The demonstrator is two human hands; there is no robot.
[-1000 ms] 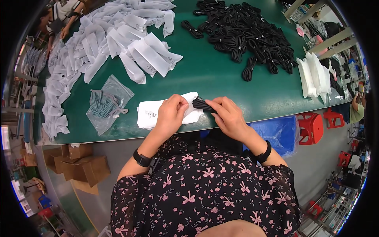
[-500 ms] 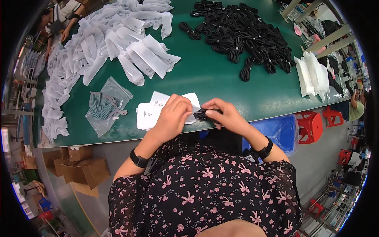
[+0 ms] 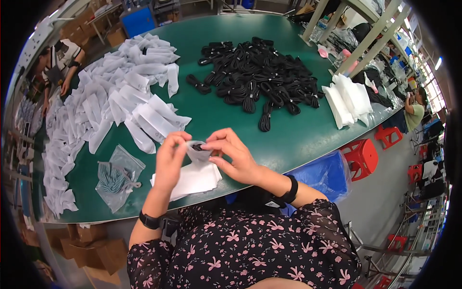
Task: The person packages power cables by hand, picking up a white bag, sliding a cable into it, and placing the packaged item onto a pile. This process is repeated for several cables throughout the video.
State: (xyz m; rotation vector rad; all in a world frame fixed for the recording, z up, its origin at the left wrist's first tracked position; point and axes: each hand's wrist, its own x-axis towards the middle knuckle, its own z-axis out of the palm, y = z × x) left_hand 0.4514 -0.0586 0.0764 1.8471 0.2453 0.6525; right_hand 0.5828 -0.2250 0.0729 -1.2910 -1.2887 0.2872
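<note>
Cable (image 3: 198,146) gripped by my right hand (image 3: 236,156) seems partway into the pouch (image 3: 198,155) my left hand (image 3: 168,161) pinches open, and likely needs pushing deeper

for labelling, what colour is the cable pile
The cable pile is black, best seen in the head view.

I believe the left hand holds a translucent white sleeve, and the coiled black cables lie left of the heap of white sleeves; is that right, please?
Not quite: the head view shows the coiled black cables lying right of the heap of white sleeves. The left hand does hold a translucent white sleeve.
</note>
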